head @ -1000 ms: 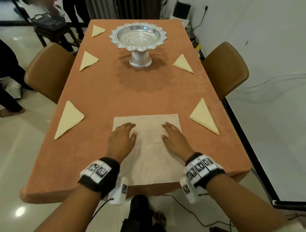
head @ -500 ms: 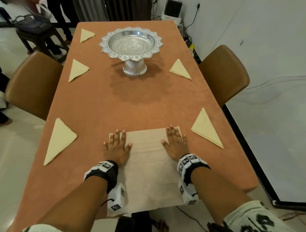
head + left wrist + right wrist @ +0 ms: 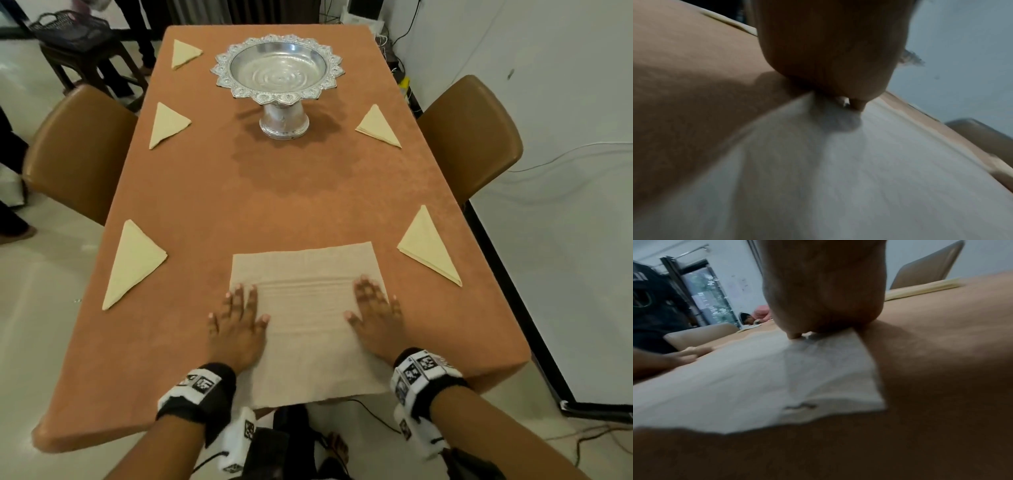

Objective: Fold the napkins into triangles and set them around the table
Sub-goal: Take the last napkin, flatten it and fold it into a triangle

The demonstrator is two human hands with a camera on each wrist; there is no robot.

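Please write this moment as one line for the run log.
step: flatten napkin | left hand: flat on napkin | right hand: flat on napkin | folded triangles on table: five | napkin: unfolded

Things around the orange counter

A shiny silver bowl [image 3: 279,73] on a foot stands at the far end of the counter [image 3: 308,192]. A brown chair [image 3: 77,154] sits on the left side and another brown chair [image 3: 471,133] on the right. A dark basket [image 3: 70,29] rests on a small stool far left.
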